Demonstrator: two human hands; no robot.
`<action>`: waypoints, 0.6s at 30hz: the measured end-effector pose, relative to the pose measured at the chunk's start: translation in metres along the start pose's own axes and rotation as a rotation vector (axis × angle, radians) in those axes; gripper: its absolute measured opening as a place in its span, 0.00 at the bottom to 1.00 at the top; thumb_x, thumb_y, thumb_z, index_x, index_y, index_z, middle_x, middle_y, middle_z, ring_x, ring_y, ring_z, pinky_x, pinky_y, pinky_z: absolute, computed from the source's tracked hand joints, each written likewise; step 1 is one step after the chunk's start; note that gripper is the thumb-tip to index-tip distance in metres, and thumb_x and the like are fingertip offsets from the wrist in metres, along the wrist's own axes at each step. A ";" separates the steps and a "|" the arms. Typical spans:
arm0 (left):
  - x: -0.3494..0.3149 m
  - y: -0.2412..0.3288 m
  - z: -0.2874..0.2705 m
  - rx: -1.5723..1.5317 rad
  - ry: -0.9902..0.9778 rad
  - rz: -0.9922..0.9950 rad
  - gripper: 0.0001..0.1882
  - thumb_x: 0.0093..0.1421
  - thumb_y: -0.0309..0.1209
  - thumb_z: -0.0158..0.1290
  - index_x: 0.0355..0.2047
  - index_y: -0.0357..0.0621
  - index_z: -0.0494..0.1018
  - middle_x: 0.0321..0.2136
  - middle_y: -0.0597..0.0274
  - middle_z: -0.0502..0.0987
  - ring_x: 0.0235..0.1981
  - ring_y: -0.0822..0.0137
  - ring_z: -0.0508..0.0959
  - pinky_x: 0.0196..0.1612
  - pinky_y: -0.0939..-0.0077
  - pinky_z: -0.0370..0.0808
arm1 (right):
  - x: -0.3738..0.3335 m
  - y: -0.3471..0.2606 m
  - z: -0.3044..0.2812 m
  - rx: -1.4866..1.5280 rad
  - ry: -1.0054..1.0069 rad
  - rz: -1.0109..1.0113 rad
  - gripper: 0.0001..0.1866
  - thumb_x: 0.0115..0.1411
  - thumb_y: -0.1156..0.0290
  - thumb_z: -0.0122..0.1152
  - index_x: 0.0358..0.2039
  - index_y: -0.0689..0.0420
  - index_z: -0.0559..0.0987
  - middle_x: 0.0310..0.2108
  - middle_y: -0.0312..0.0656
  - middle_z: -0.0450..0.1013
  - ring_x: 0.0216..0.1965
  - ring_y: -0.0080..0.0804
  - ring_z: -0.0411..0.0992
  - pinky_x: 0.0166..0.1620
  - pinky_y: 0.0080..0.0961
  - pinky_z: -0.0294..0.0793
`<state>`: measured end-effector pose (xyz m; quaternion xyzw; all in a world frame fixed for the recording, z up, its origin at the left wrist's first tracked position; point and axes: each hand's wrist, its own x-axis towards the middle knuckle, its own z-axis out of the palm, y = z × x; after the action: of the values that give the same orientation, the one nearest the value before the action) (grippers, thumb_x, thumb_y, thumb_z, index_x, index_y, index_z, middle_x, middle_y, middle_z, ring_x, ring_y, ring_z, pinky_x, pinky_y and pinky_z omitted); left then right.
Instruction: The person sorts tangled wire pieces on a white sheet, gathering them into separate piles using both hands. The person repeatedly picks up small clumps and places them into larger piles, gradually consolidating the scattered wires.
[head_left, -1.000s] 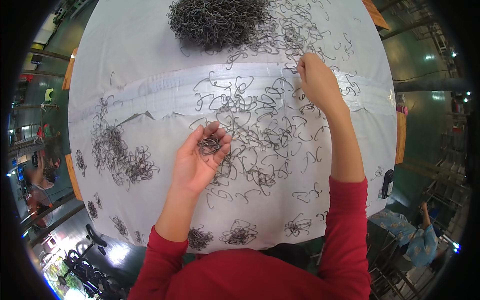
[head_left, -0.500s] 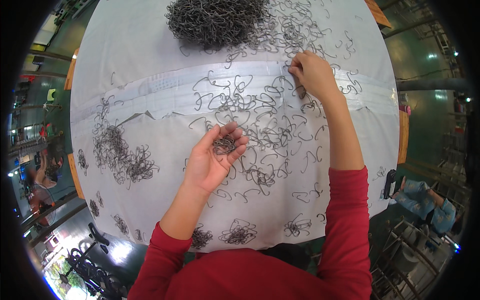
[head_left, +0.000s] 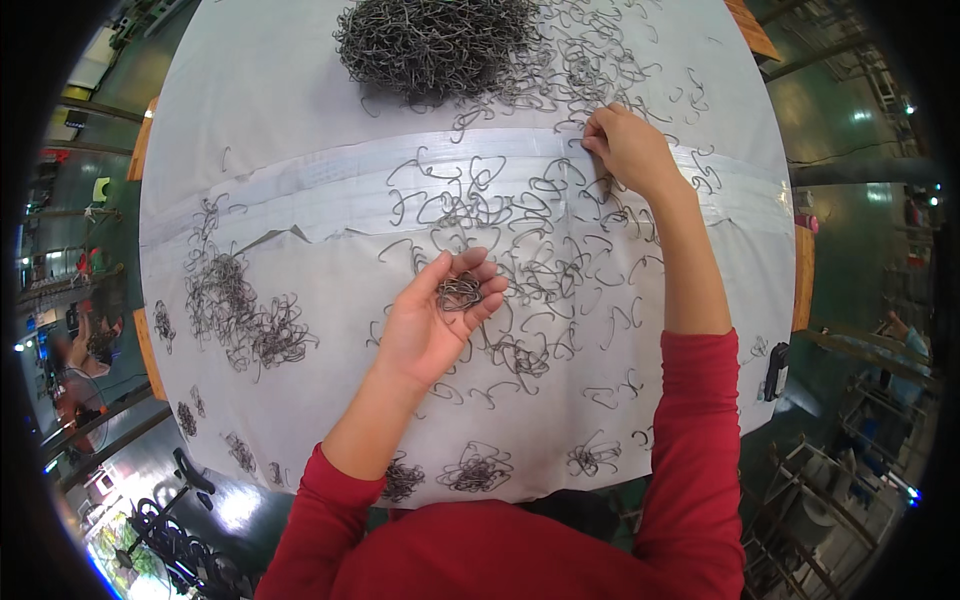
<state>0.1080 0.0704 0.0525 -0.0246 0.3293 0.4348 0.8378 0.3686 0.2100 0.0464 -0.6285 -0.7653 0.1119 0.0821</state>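
Note:
Dark, bent wire hooks lie loose across the middle of the white-covered table. My left hand (head_left: 428,320), palm up with curled fingers, cradles a small bunch of wire hooks (head_left: 460,291) above them. Farther off to the right, my right hand (head_left: 628,148) reaches down to the scattered hooks. Its thumb and forefinger are pinched together, and a thin wire hook (head_left: 588,147) shows at their tips, partly hidden by the fingers. A big tangled heap of wire hooks (head_left: 435,45) stands at the far side of the table.
Smaller hook piles (head_left: 240,305) lie on the left, and several little bunches (head_left: 476,467) line the near edge. Clear tape strips (head_left: 320,175) cross the white table cover (head_left: 330,420). A black object (head_left: 777,371) rests at the right edge.
My left hand has shifted slightly right with its bunch of hooks. My right hand has barely moved, still pinched. A person seated beyond the right edge has mostly gone from that spot.

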 end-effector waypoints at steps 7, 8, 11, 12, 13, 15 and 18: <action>0.018 -0.003 0.013 0.021 0.046 0.009 0.18 0.66 0.35 0.39 0.46 0.31 0.66 0.40 0.52 0.72 0.45 0.57 0.74 0.46 0.71 0.77 | -0.046 -0.058 -0.019 0.434 -0.070 -0.041 0.06 0.55 0.70 0.56 0.32 0.57 0.74 0.33 0.43 0.71 0.33 0.43 0.71 0.37 0.34 0.70; 0.024 -0.005 0.016 -0.014 0.045 -0.005 0.18 0.66 0.35 0.38 0.46 0.31 0.66 0.40 0.51 0.72 0.45 0.57 0.74 0.46 0.70 0.77 | -0.056 -0.071 -0.024 0.507 -0.159 -0.093 0.07 0.55 0.69 0.56 0.33 0.57 0.74 0.34 0.43 0.72 0.34 0.42 0.71 0.37 0.34 0.70; 0.034 -0.009 0.017 -0.101 0.029 -0.030 0.18 0.66 0.35 0.38 0.46 0.31 0.66 0.41 0.51 0.71 0.46 0.56 0.73 0.45 0.70 0.77 | -0.048 -0.069 -0.023 0.449 -0.102 -0.094 0.11 0.55 0.67 0.57 0.37 0.57 0.75 0.38 0.43 0.72 0.37 0.42 0.71 0.40 0.33 0.70; 0.036 -0.010 0.017 -0.131 0.019 -0.037 0.18 0.66 0.35 0.37 0.46 0.31 0.66 0.41 0.51 0.71 0.47 0.56 0.73 0.45 0.70 0.77 | -0.037 -0.063 -0.019 0.378 -0.032 -0.068 0.12 0.55 0.67 0.57 0.39 0.56 0.76 0.39 0.43 0.72 0.39 0.42 0.71 0.40 0.32 0.70; 0.036 -0.011 0.020 -0.130 0.023 -0.049 0.18 0.66 0.35 0.38 0.46 0.31 0.66 0.40 0.51 0.71 0.46 0.56 0.73 0.45 0.70 0.77 | -0.024 -0.048 -0.013 0.307 0.078 -0.069 0.14 0.55 0.64 0.56 0.42 0.55 0.75 0.43 0.43 0.70 0.43 0.42 0.69 0.44 0.34 0.69; 0.034 -0.013 0.025 -0.119 0.034 -0.065 0.17 0.66 0.34 0.38 0.46 0.31 0.66 0.40 0.51 0.72 0.45 0.56 0.73 0.44 0.70 0.77 | 0.002 -0.011 0.003 0.170 0.299 -0.077 0.19 0.57 0.60 0.55 0.47 0.52 0.73 0.50 0.43 0.67 0.52 0.41 0.65 0.50 0.36 0.67; 0.023 -0.007 0.024 -0.084 0.046 -0.047 0.16 0.66 0.34 0.39 0.44 0.32 0.67 0.38 0.52 0.73 0.43 0.57 0.74 0.43 0.70 0.77 | 0.011 0.008 0.015 -0.099 0.128 -0.067 0.26 0.58 0.52 0.51 0.56 0.47 0.67 0.61 0.42 0.56 0.63 0.42 0.51 0.60 0.50 0.53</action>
<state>0.1350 0.0904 0.0564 -0.0776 0.3294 0.4276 0.8382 0.3704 0.2212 0.0293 -0.6116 -0.7838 0.0306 0.1032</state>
